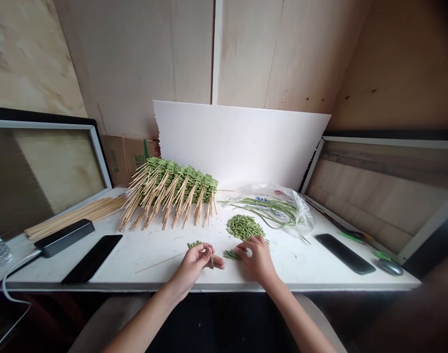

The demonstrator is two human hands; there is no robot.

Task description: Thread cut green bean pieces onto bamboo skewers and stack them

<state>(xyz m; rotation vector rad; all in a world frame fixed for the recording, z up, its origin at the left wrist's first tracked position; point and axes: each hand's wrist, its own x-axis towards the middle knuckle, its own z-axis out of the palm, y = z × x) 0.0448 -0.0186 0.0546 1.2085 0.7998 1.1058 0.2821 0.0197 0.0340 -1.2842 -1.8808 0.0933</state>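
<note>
My left hand (pixel 196 264) is closed round a thin bamboo skewer (pixel 160 263), whose bare end points left over the table. Short green pieces, apparently cut garlic scapes (pixel 193 243), sit in a row just beyond its fingers, and one more piece (pixel 212 261) shows at the fingertips. Close by on the right, my right hand (pixel 256 257) has thumb and forefinger pinched at a small group of cut pieces (pixel 230 254). What exactly lies between those fingertips is partly hidden. Behind that hand rises a larger heap of cut pieces (pixel 245 226).
Filled skewers (pixel 180 184) are stacked at the back left, beside bare skewers (pixel 77 214). A clear plastic bag (pixel 305 213) holds long green stems (pixel 268 206). Phones (pixel 92 259) (pixel 344 253), a black box (pixel 64 237) and a mouse (pixel 390 266) lie at the sides.
</note>
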